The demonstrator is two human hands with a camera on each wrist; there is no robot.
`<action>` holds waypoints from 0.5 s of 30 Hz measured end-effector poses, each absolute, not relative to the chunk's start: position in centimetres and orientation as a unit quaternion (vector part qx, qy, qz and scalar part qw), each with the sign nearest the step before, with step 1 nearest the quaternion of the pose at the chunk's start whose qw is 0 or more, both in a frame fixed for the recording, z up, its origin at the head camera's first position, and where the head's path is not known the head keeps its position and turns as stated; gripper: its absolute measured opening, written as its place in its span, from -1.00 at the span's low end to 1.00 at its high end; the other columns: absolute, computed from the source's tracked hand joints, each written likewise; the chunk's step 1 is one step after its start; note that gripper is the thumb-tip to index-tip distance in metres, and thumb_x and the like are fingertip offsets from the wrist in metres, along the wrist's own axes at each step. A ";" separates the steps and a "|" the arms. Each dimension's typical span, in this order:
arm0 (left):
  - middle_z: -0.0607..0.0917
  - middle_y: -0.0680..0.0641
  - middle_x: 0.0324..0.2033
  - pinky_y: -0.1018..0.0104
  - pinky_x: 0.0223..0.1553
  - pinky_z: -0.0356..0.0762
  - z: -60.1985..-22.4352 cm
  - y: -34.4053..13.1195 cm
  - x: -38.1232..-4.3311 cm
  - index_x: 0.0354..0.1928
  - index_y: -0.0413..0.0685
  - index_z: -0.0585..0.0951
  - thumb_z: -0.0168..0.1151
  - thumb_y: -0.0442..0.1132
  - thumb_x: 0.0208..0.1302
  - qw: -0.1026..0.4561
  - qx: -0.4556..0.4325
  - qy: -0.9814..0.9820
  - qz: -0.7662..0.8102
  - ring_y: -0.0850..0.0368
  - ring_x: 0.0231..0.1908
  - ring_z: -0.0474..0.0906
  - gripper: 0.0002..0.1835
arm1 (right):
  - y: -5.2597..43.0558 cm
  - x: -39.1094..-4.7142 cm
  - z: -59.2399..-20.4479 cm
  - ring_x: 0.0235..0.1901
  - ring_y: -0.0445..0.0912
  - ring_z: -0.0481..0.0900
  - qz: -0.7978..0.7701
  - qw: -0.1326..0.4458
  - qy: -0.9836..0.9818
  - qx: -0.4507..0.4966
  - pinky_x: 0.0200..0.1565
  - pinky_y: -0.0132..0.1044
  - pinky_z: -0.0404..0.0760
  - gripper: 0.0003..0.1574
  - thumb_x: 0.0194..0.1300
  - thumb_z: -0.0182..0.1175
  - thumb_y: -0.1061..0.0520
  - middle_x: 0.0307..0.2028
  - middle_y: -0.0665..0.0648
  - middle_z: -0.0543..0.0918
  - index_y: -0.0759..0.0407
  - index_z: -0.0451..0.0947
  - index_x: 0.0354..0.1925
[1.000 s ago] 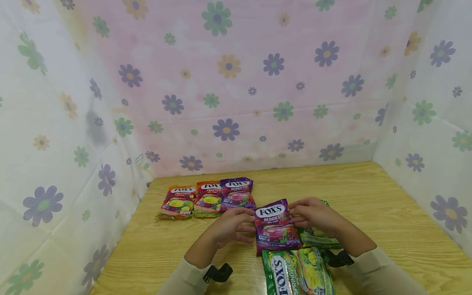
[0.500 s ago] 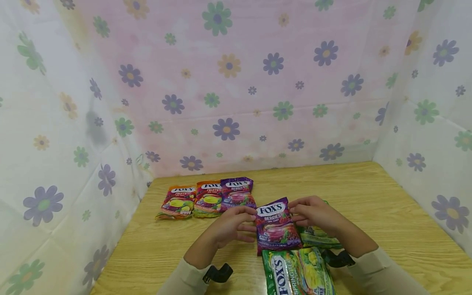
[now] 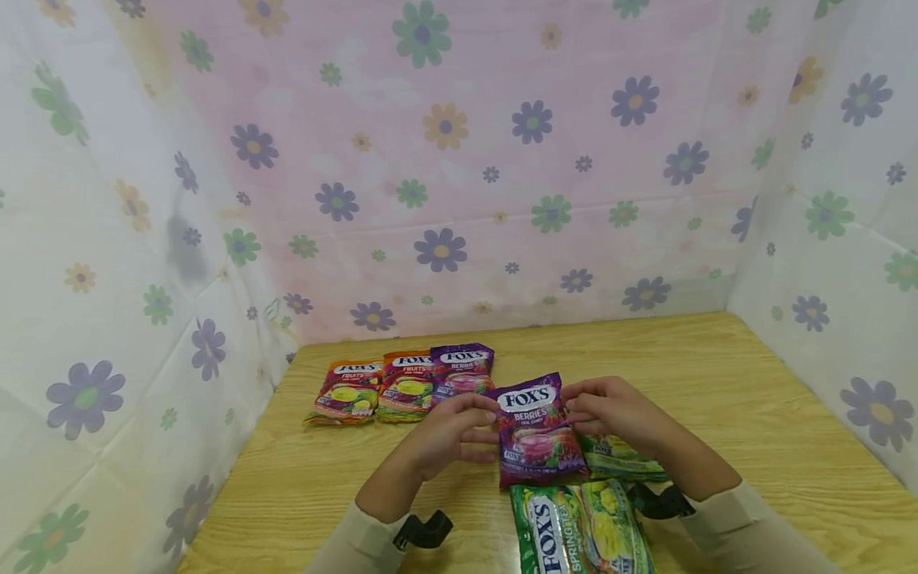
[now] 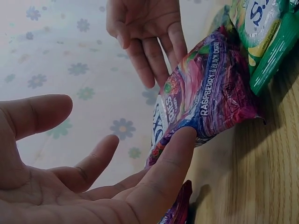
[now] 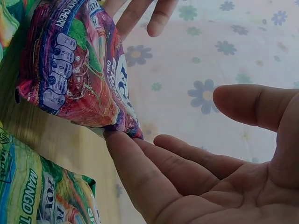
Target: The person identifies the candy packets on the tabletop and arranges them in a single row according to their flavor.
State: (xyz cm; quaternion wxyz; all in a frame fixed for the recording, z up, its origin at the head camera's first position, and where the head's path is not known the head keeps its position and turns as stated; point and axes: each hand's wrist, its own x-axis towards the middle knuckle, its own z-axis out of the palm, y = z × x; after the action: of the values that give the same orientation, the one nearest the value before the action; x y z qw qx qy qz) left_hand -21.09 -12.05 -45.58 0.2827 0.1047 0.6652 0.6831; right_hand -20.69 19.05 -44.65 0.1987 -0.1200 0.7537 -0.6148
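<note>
Flower-printed cloth [image 3: 488,143] surrounds a wood-grain worktop [image 3: 308,494] on three sides. In front of you, right of the worktop's middle, the purple Berries bag [image 3: 541,438] stands tilted between your hands, its printed front facing you; whether its lower edge touches the wood, you cannot tell. Your left hand [image 3: 456,434] is at its left edge, your right hand [image 3: 611,410] at its right. Each grip is wide, thumb well apart from extended fingers, with fingertips against the bag's sides. Just nearer you lies the green Spring Tea bag [image 3: 582,526], lettering turned sideways. Another green bag [image 3: 620,461] lies partly under your right hand. Farther back on the left, a second purple bag [image 3: 461,371] overlaps an orange Fruits bag [image 3: 406,392], beside another orange bag [image 3: 347,395].
</note>
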 end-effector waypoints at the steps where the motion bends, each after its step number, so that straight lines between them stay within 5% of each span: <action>1: 0.49 -0.30 0.32 -0.09 0.07 0.73 -45.6 -12.0 -21.1 0.33 -0.30 0.43 0.14 -0.14 0.54 0.281 0.106 0.666 0.683 -0.22 0.14 0.64 -0.52 | 19.1 -20.7 -44.6 0.35 0.33 0.48 -0.616 0.198 0.753 -0.119 0.27 0.05 0.61 -0.33 0.61 0.04 0.08 0.40 0.50 0.39 0.50 0.26 0.45; 15: 0.49 -0.32 0.29 -0.10 0.11 0.70 -45.3 -12.0 -21.0 0.31 -0.32 0.43 0.19 -0.12 0.51 0.258 0.101 0.659 0.699 -0.24 0.17 0.63 -0.49 | 19.1 -20.6 -44.4 0.34 0.30 0.50 -0.622 0.180 0.752 -0.121 0.31 0.09 0.56 -0.36 0.61 0.01 0.11 0.41 0.50 0.38 0.49 0.27 0.45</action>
State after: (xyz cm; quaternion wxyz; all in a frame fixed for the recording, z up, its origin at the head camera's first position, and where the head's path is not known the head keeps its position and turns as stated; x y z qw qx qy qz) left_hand -20.98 -12.01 -45.31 0.2583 0.1011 0.6594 0.6988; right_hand -20.60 19.06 -44.36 0.1799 -0.1206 0.7522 -0.6223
